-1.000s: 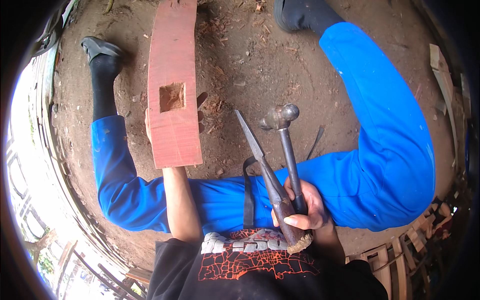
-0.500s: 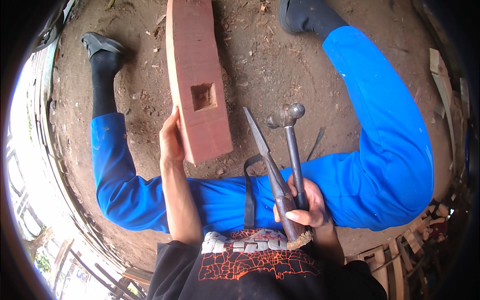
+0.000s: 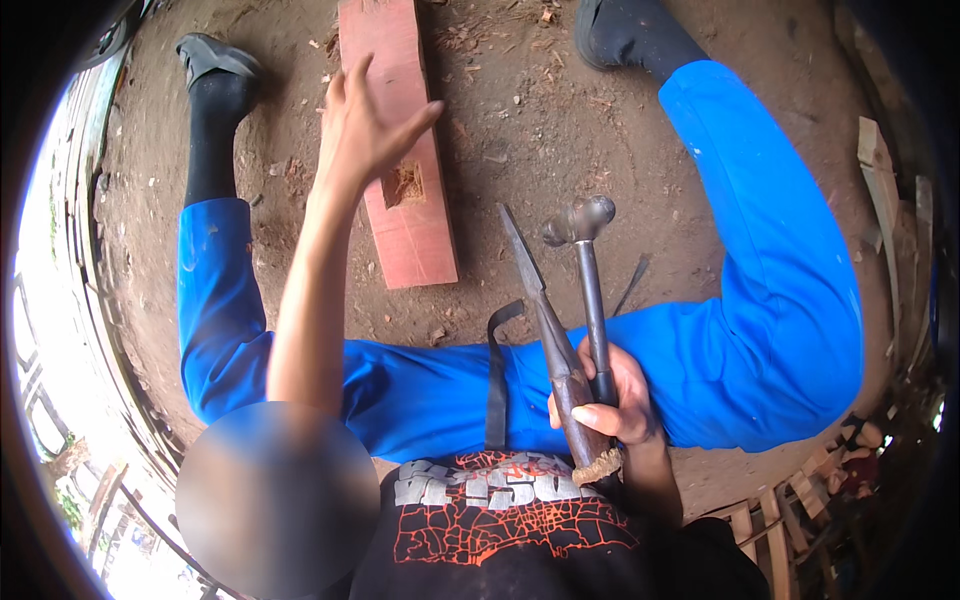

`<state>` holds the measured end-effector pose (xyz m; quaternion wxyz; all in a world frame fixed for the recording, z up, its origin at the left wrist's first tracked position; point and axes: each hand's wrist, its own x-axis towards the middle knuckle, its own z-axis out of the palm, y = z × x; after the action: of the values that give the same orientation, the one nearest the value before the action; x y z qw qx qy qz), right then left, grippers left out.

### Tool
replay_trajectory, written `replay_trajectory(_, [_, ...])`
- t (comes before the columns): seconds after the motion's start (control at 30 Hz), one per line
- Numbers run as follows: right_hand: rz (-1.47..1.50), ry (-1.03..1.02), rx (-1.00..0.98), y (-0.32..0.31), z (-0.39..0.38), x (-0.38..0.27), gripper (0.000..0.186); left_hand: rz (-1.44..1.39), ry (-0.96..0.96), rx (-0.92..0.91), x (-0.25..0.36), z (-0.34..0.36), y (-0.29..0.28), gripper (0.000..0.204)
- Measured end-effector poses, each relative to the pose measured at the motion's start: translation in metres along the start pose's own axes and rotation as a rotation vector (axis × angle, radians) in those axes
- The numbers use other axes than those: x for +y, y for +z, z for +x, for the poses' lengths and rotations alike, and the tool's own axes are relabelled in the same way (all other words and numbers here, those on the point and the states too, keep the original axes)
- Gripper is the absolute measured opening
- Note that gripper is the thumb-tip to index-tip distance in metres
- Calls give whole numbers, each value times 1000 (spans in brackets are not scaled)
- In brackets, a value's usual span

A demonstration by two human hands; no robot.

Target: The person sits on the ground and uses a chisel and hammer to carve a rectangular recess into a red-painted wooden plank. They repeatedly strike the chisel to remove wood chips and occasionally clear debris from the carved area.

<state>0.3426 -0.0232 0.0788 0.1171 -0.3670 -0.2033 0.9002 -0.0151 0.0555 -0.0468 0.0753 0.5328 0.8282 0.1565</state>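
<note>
A reddish wooden beam (image 3: 415, 245) lies on the ground between my legs, its near end pointing toward me. Cut into its top face is a square mortise (image 3: 405, 187), partly hidden by my wrist, with wood bits inside. My left hand (image 3: 362, 135) hovers over or lightly touches the beam beyond the mortise, fingers spread and gripping nothing. In front of my belly, my right hand (image 3: 628, 400) is wrapped around both a wood chisel (image 3: 553, 335) with a frayed handle end and a ball-peen hammer (image 3: 590, 285). Both tools point away from me.
My blue-trousered legs (image 3: 790, 250) spread to either side of the beam on the dirt floor (image 3: 520, 130), which has scattered wood chips. A black strap (image 3: 497, 390) lies across my lap. Wood offcuts (image 3: 780, 520) are piled at the lower right; planks (image 3: 880, 190) lie at the right.
My left hand has let go of the beam's near left side and moved forward, opening above it. The beam now sits lower and farther off. The right hand keeps both tools.
</note>
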Motion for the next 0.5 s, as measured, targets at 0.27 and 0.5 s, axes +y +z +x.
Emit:
replay_trajectory(0.27, [-43, -56, 34, 0, -3, 11, 41, 237, -126, -391, -2, 69, 31, 129])
replay_trajectory(0.5, [-105, -37, 16, -2, -4, 13, 43, 91, -536, -497, 38, 45, 16, 135])
